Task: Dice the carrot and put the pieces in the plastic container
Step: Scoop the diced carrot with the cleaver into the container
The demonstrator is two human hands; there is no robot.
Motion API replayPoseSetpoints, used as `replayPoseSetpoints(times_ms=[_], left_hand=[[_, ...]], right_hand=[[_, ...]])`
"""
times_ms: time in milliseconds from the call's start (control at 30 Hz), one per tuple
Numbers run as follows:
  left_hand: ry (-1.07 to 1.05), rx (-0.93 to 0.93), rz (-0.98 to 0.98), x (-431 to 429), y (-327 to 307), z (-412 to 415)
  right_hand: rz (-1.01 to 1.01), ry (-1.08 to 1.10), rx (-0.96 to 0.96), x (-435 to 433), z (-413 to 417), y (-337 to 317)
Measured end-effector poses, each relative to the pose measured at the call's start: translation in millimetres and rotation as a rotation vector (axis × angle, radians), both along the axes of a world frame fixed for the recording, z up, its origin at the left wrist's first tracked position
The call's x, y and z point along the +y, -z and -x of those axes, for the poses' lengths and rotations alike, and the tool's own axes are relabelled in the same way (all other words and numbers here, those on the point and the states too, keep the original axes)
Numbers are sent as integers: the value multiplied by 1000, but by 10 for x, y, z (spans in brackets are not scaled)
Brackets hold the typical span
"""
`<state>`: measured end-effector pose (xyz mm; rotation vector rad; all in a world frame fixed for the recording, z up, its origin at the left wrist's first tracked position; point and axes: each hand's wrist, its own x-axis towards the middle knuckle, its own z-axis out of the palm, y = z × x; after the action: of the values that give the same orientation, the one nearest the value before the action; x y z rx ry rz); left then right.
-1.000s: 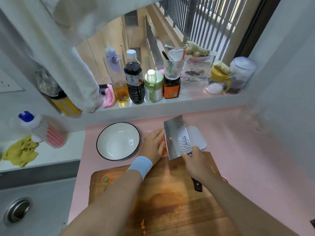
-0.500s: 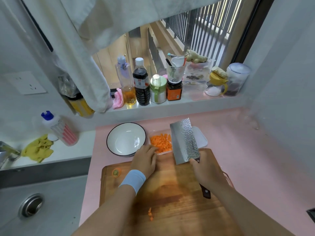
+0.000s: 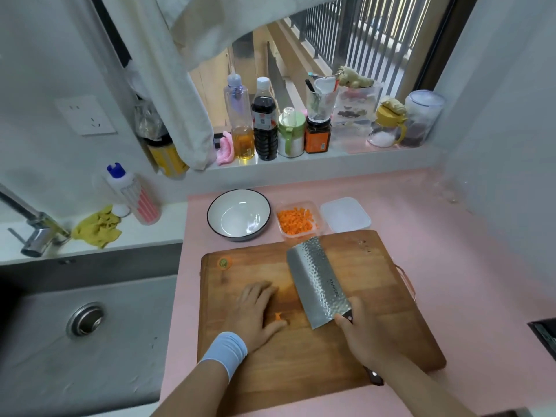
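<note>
On the cutting board [image 3: 376,281], your left hand [image 3: 255,311] lies flat, holding nothing, beside a stray carrot piece [image 3: 278,316]. Your right hand [image 3: 364,338] grips the cleaver [image 3: 319,284] (blade close beside that hand). The diced carrot [image 3: 296,221] sits in the plastic container [image 3: 296,203] beyond. A hasty sweep may nick skin or scatter pieces.

Small kitchen corner, daylight from a window [image 3: 376,43] with vertical bars. Plain pale walls [image 3: 505,115]; white wall socket [image 3: 85,115] on the left. White cloth [image 3: 168,85] hangs over the window's left side. Windowsill [image 3: 331,159] is crowded with bottles and jars, with a pink cloth [image 3: 225,147] at its left end. Pink countertop [image 3: 451,236] runs to the right wall. Grey steel sink [image 3: 120,356] at left with a round drain [image 3: 85,319]. Chrome faucet [image 3: 33,230] stands on the white ledge behind it, beside a yellow rag [image 3: 97,225] and a blue-capped bottle [image 3: 132,195].
</note>
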<state>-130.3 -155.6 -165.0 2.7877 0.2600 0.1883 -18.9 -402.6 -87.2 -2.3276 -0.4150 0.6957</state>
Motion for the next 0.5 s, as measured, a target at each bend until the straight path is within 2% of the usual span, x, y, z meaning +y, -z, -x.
replayPoseSetpoints(times_ms=[100, 233, 367, 500], left_hand=[[-109, 14, -1, -97, 46, 85], [-142, 89, -85, -316, 99, 219], [-134, 160, -87, -485, 91, 254], [-172, 177, -33, -584, 60, 196]], right_hand=[[52, -49, -37, 44, 161, 78], [139, -108, -120, 142, 334, 187], [180, -138, -195, 301, 495, 225], [172, -116, -161, 450, 586, 211]])
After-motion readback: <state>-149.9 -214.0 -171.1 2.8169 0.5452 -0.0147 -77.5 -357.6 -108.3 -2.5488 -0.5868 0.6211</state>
